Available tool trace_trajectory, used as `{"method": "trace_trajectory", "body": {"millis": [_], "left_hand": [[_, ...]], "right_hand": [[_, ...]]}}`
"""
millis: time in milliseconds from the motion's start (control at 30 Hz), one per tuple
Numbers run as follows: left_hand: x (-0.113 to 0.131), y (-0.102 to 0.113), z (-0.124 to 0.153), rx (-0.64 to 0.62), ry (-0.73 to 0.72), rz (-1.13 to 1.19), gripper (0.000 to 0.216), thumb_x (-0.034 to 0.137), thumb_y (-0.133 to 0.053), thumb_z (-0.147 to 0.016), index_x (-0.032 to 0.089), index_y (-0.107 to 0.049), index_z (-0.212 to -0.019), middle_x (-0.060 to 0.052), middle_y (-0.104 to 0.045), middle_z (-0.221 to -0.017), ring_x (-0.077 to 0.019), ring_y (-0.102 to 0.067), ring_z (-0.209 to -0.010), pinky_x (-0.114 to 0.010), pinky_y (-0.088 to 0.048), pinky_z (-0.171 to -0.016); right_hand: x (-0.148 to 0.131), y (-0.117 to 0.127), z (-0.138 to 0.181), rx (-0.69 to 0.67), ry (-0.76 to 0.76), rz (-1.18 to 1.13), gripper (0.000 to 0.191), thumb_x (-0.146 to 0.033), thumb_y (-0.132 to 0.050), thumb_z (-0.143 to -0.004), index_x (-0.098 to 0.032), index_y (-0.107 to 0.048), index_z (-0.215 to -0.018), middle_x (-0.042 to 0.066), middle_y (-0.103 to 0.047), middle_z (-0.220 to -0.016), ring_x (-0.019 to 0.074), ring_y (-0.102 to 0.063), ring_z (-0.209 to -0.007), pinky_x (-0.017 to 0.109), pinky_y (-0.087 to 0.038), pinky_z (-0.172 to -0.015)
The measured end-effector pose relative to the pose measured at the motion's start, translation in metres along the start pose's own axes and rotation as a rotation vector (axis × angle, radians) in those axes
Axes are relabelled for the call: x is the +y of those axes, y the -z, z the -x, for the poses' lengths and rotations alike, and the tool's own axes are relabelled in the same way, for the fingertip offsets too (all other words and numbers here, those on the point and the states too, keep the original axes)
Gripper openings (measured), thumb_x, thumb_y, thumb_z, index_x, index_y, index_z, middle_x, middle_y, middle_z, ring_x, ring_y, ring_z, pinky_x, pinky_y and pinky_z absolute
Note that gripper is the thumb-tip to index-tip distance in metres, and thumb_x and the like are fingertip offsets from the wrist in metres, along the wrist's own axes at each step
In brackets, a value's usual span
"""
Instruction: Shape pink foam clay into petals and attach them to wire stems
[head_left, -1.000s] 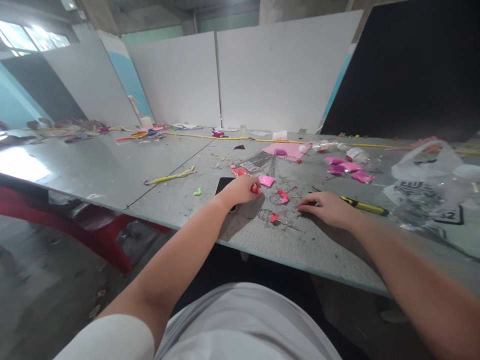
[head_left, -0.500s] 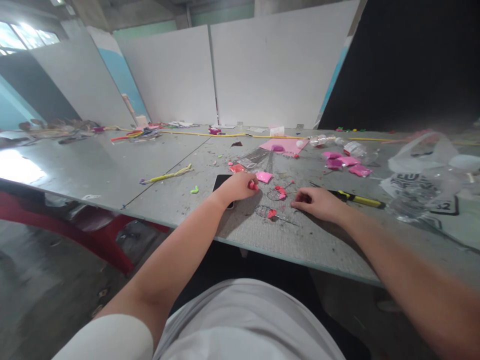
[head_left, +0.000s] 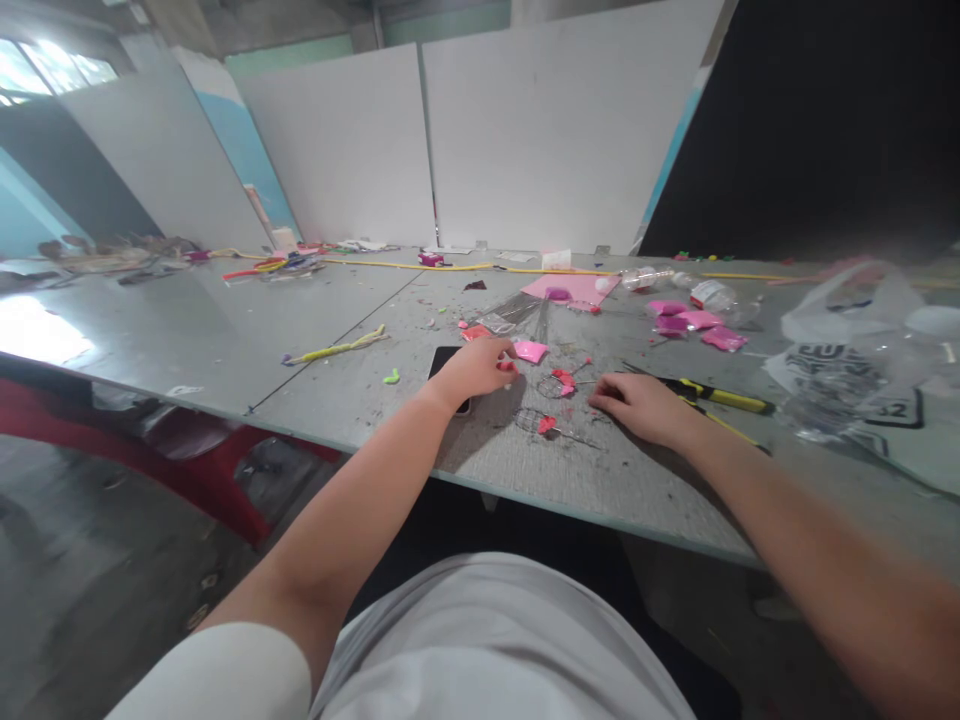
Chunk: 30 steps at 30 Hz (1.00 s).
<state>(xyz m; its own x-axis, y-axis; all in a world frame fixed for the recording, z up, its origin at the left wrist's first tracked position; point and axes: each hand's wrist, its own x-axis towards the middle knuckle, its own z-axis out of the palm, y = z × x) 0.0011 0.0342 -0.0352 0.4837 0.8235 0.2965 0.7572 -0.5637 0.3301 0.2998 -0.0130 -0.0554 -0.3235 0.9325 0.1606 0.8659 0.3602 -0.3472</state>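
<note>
My left hand (head_left: 480, 368) rests over the edge of a dark phone (head_left: 442, 360), its fingers curled round a small lump of red clay (head_left: 509, 367). Right of it lie two thin wire loops, each with red clay on it: an upper one (head_left: 562, 382) and a lower one (head_left: 547, 425). My right hand (head_left: 637, 405) is low on the table with thumb and fingers pressed together. A thin wire stem from the upper loop runs toward these fingertips; whether they grip it is unclear. Yellow-and-black pliers (head_left: 724, 397) lie just behind this hand, partly covered by it.
Packets of pink clay (head_left: 701, 320) and a pink packet (head_left: 531, 351) lie beyond my hands. Clear bottles (head_left: 712, 297) and a plastic bag (head_left: 832, 340) stand right. A bundle of wires (head_left: 536, 310) crosses a pink sheet (head_left: 574, 287). A twisted yellow strand (head_left: 341, 347) lies left.
The fingers of my left hand have loosened a little around the red clay. My right hand has shifted slightly right, its fingers flatter, and a second pliers handle now shows behind the wrist.
</note>
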Motion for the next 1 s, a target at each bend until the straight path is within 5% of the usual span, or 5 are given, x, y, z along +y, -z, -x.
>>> {"method": "trace_trajectory", "body": {"millis": [267,433,633,1000], "left_hand": [[-0.016,0.022,-0.002,0.132,0.24,-0.072,0.041,0.052,-0.06,-0.095,0.02,-0.073,-0.118,-0.014,-0.074,-0.115,-0.0303,-0.066,-0.116,-0.04,-0.05,-0.101],[-0.031,0.028,0.002,-0.019,0.535,-0.244,0.079,0.069,-0.071,-0.077,0.022,-0.062,-0.139,-0.022,-0.07,-0.128,-0.0469,-0.056,-0.133,-0.055,-0.045,-0.106],[-0.029,0.02,0.009,-0.017,0.555,-0.286,0.078,0.053,-0.08,-0.067,0.023,-0.061,-0.136,-0.021,-0.076,-0.113,-0.0462,-0.064,-0.12,-0.054,-0.048,-0.096],[-0.01,0.036,0.015,-0.108,0.601,-0.186,0.098,0.044,-0.078,-0.07,0.025,-0.041,-0.158,-0.024,-0.068,-0.132,-0.05,-0.056,-0.13,-0.058,-0.047,-0.099]], "right_hand": [[-0.001,0.005,0.0,-0.014,-0.04,0.001,0.026,-0.038,-0.052,-0.098,-0.022,-0.07,-0.088,0.009,-0.079,-0.094,0.0262,-0.07,-0.085,0.036,-0.048,-0.075],[-0.005,0.006,0.001,-0.02,-0.042,-0.004,0.026,-0.042,-0.054,-0.097,-0.022,-0.069,-0.086,0.008,-0.078,-0.089,0.0251,-0.069,-0.08,0.035,-0.046,-0.07],[-0.008,0.006,0.002,-0.007,-0.07,-0.031,0.026,-0.045,-0.06,-0.092,-0.023,-0.069,-0.081,0.006,-0.076,-0.081,0.0237,-0.067,-0.073,0.034,-0.044,-0.066],[-0.005,0.006,0.002,-0.045,-0.094,-0.045,0.029,-0.05,-0.06,-0.093,-0.023,-0.069,-0.085,0.006,-0.075,-0.082,0.0239,-0.067,-0.074,0.035,-0.045,-0.066]]}}
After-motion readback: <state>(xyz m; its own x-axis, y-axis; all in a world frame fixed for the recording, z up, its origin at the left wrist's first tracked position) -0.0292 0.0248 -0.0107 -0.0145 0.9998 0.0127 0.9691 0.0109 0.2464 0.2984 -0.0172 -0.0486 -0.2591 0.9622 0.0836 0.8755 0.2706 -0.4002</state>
